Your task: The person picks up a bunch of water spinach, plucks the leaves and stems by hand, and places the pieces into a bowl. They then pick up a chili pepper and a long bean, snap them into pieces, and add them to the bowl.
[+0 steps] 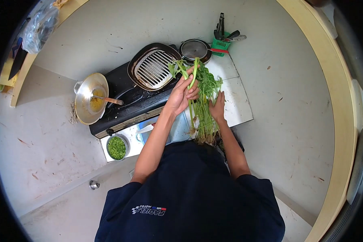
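My left hand (182, 96) is closed around a few thick green leafy stalks (195, 74), raised over the counter beside the stove. Below and to the right is a bunch of leafy greens (205, 117) with long thin stems; its pale roots point towards my shirt. My right hand (218, 107) rests against the right side of this bunch, its fingers stretched out along the leaves. Part of its thumb side is hidden among the greens. Under the bunch and my left forearm lies a light blue board (179, 128), with a knife (145, 129) at its left.
A black stove (123, 103) bears a grill pan (154, 66) and a pan with a red handle (194, 49). To its left sits a wok (81, 101) with a spatula in it. A pot of chopped greens (117, 147) stands near the front; a green utensil basket (219, 45) is at the back.
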The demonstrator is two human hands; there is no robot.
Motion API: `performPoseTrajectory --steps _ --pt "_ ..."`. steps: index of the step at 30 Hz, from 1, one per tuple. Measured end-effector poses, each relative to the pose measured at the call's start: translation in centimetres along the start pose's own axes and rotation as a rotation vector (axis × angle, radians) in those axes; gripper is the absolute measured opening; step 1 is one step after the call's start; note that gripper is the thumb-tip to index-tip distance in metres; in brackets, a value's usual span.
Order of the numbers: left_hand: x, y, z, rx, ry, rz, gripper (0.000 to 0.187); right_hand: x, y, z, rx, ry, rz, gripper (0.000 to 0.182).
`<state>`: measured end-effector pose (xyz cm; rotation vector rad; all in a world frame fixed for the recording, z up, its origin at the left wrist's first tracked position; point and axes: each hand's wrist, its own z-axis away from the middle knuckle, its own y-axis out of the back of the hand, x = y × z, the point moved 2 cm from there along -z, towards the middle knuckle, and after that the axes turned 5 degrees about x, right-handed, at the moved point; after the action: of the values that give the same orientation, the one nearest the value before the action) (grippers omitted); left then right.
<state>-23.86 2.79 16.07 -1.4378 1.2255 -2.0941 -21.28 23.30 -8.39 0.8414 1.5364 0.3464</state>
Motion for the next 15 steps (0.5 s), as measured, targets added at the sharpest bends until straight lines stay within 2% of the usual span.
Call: performPoseTrajectory --steps 2,5,8,15 --pt "0.1 -0.4 0.6 0.059 -0.03 -0.054 0.046 -1.2 0.2 1.8 0.019 0.073 0.069 0.071" --pt "-0.4 -0.9 1.5 0.147 -0.06 -0.126 0.048 -3.5 0.9 5.6 -0.168 0.265 0.101 0.07" --pt "-0.5 -1.5 2.6 0.142 -0.083 -0.181 0.05 -4.6 1.8 8.2 -0.386 0.291 0.17 0.067" --pt "0.1 -1.8 3.9 0.227 -0.184 -0.21 0.048 -2.0 1.1 7.5 -0.322 0.198 0.183 0.059"
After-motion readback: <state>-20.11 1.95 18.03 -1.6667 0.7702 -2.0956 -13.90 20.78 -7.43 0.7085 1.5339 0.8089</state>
